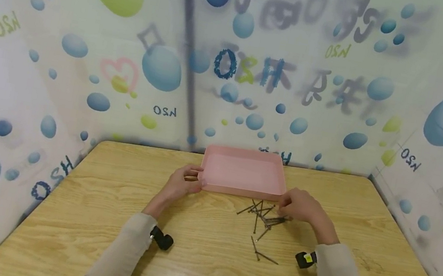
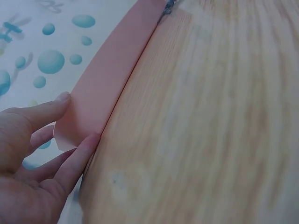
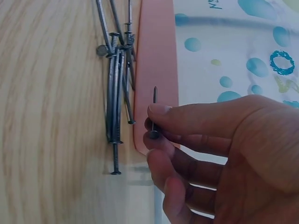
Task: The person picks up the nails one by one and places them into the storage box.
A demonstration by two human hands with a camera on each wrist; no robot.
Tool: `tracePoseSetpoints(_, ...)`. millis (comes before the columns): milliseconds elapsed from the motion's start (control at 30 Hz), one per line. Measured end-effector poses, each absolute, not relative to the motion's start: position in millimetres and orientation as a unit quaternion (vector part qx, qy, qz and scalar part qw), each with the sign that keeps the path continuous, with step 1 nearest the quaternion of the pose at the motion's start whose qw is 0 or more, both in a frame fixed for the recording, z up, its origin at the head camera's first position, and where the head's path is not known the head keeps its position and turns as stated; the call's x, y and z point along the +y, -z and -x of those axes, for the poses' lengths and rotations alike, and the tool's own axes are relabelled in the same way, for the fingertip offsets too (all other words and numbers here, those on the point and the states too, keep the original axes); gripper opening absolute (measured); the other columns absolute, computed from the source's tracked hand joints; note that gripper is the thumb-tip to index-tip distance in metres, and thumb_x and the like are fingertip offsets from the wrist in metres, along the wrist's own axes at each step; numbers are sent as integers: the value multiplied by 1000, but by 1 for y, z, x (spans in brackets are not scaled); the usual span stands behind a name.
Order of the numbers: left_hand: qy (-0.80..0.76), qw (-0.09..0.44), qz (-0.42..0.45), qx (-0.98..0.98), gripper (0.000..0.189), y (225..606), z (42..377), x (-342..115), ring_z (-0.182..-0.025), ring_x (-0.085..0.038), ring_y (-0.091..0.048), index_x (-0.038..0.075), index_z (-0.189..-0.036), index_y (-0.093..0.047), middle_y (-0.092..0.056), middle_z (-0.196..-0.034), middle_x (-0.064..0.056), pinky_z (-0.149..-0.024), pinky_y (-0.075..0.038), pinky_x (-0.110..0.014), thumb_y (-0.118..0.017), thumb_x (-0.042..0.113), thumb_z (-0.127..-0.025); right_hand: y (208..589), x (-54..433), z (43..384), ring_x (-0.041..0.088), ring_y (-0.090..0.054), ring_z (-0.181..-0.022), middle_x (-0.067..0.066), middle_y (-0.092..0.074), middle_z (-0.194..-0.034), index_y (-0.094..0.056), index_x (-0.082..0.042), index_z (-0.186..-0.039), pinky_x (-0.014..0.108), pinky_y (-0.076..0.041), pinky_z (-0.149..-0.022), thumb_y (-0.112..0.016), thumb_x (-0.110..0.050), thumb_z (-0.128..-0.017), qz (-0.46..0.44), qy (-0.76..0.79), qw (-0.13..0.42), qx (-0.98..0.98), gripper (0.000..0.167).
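A shallow pink tray [image 1: 244,193] stands near the table's back edge. At its front left corner my left hand [image 1: 179,184] holds on, thumb and fingers spread around the corner; the left wrist view shows its fingertips [image 2: 88,145] touching the pink wall. My right hand [image 1: 302,205] is beside the tray's front right corner. Between thumb and forefinger it pinches one dark metal nail [image 3: 155,97], point up and head down in the right wrist view. Several loose nails [image 3: 116,93] lie in a crossed heap on the table in front of the tray.
The wooden table [image 1: 199,271] runs back to a patterned wall sheet [image 1: 226,109] with blue and green dots, right behind the tray. A few stray nails [image 1: 257,252] lie nearer the front. Each wrist wears a small black camera [image 1: 162,239].
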State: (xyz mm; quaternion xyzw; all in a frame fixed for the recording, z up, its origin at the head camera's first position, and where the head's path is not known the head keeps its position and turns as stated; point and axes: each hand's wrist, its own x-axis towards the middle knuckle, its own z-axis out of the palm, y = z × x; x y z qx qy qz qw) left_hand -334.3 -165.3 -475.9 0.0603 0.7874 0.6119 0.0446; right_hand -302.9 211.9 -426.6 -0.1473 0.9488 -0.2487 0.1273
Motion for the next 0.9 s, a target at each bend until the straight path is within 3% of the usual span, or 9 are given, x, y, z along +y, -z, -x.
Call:
tracePoseSetpoints(200, -609, 52, -69, 789, 52, 478, 337, -168, -132, -42, -59, 6, -141, -59, -57, -144, -24, -94, -61, -36, -77, 10, -92, 421, 216, 302, 16, -59, -66, 2, -68, -77, -75, -8, -83, 30, -49, -61, -70, -13, -95, 153, 259, 121, 946, 14)
tracePoseSetpoints(433, -619, 53, -73, 780, 53, 479, 339, -169, -132, -43, -58, 4, -142, -58, -56, -144, -26, -95, -60, -37, -74, 4, -92, 420, 212, 306, 16, -63, -71, 4, -73, -85, -78, -6, -96, 29, -52, -63, -72, -17, -96, 133, 261, 77, 953, 13)
tracePoseSetpoints(900, -610, 53, -55, 789, 53, 478, 337, -167, -131, -41, -59, 6, -143, -57, -56, -144, -25, -93, -61, -35, -75, 9, -93, 416, 210, 300, 15, -65, -71, 7, -75, -89, -78, -5, -98, 30, -53, -62, -68, -17, -98, 124, 267, 2, 956, 16)
